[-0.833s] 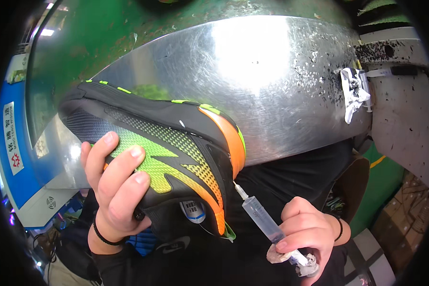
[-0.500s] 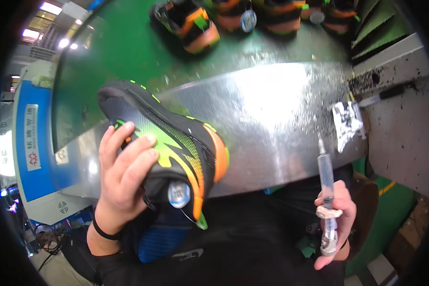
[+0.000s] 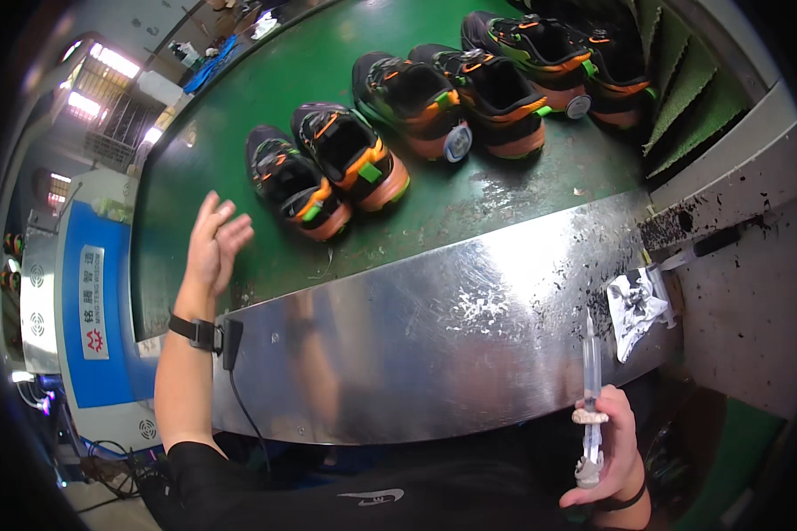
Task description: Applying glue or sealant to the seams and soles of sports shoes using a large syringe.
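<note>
Syringe (image 3: 591,365) upright in your closed right hand (image 3: 613,447), keep its tip off the steel surface (image 3: 434,345) while your open, empty left hand (image 3: 211,248) hovers beside the nearest shoe (image 3: 294,184).

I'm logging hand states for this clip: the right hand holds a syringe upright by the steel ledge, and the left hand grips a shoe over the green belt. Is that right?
Not quite. The head view shows the left hand open and empty above the green belt, holding no shoe; the nearest shoe lies on the belt beside it. The right hand does hold the syringe upright by the steel ledge.
</note>
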Motion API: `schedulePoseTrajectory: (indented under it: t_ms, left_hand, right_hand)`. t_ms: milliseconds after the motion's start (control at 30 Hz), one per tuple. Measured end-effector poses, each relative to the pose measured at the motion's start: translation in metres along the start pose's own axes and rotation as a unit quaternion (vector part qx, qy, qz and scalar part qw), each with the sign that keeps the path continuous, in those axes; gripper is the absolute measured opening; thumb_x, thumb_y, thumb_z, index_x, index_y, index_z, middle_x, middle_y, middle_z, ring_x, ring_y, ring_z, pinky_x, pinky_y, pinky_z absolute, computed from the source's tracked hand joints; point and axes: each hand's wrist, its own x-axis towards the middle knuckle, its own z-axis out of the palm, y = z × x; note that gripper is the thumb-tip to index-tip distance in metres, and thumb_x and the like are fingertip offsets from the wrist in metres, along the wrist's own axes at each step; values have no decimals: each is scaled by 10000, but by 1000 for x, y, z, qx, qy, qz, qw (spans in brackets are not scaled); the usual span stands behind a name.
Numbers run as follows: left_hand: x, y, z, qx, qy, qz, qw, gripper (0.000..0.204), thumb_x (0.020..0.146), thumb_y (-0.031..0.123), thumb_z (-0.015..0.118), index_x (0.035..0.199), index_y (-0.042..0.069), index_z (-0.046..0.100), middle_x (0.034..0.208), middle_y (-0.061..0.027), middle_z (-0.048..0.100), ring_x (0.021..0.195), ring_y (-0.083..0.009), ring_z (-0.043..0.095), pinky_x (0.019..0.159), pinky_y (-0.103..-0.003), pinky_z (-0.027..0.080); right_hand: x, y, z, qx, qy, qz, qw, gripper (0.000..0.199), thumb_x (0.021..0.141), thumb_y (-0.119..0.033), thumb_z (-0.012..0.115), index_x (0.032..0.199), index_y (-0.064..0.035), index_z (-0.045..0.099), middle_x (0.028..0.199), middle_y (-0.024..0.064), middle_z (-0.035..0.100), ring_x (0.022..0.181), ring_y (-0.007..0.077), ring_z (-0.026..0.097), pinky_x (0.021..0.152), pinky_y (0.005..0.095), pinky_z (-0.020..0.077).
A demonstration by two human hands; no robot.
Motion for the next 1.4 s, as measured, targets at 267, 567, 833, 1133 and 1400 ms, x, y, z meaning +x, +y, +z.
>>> schedulePoseTrajectory:
  t_ms: [267, 567, 833, 1133, 1400]
  left_hand:
    - [26, -18, 40, -292, -120, -117, 942, 607, 970, 517, 401, 1154, -50, 518, 964, -92, 613, 885, -168, 568, 866, -270, 464]
    - [-21, -8, 5, -220, -70, -96, 968, 747, 990, 484, 369, 1483, -22, 124, 1500, -245, 248, 1319, -359, 386, 1081, -397, 350]
    - [-132, 0, 2, -177, -165, 59, 968, 580, 1021, 342, 295, 1487, 14, 186, 1520, -196, 245, 1353, -343, 348, 1082, -384, 309]
    - [-197, -3, 55, -134, -255, 65, 955, 586, 981, 309, 392, 1471, 24, 242, 1520, -163, 266, 1361, -349, 335, 1099, -428, 267]
    - [-221, 15, 112, 64, -264, 66, 960, 639, 955, 422, 480, 1390, -9, 301, 1396, -158, 398, 1278, -340, 419, 1024, -464, 407]
  right_hand:
    - [40, 4, 2, 242, 33, 133, 961, 918, 712, -672, 691, 1260, 37, 490, 1189, 138, 518, 1021, 214, 551, 894, 319, 444]
    - [78, -24, -7, -465, -48, -11, 884, 124, 685, -41, 664, 803, -49, 625, 845, 99, 560, 784, 270, 542, 633, 347, 481]
    - [65, -44, 33, -639, -164, -14, 751, 37, 635, -127, 621, 628, -103, 595, 786, 40, 531, 796, 187, 535, 560, 285, 472]
    - [99, 28, 41, -528, 54, -7, 847, 359, 672, -129, 644, 1019, -38, 615, 714, 126, 634, 745, 296, 643, 740, 397, 483]
    - [-67, -20, -34, -378, 277, -71, 881, 257, 693, -270, 734, 856, -96, 639, 851, 51, 591, 819, 243, 554, 746, 373, 456]
